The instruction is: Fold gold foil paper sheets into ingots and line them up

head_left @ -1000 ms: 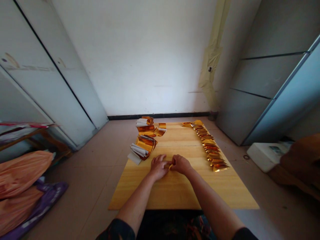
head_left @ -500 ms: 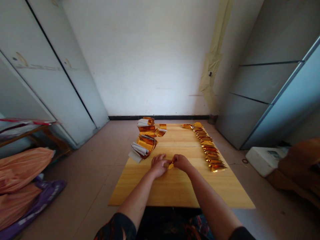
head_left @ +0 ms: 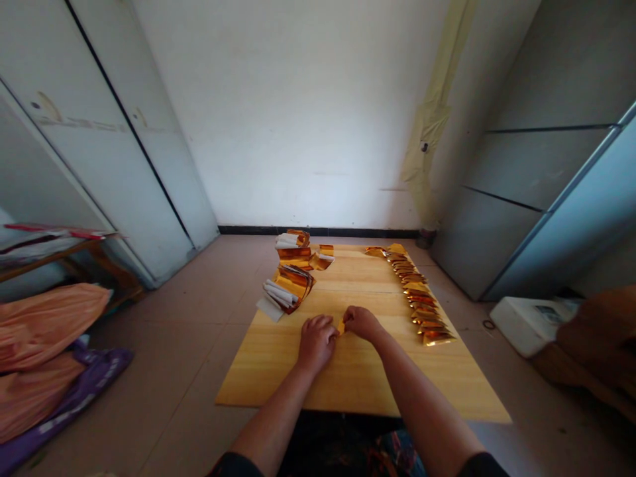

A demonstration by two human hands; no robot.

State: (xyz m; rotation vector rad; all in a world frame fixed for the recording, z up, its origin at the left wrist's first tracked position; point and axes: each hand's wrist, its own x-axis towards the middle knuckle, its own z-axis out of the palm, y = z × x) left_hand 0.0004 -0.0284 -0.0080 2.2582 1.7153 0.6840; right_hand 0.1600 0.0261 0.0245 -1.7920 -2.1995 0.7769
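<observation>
Your right hand pinches a gold foil piece, inward of the worktop's near edge; left hand curled beside it, can't tell its grip. Folded foils line the right edge.

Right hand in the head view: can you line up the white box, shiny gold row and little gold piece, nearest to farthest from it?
1. Little gold piece, just left of the right hand.
2. Shiny gold row, on the table, right.
3. White box, farther right, on the floor.
</observation>
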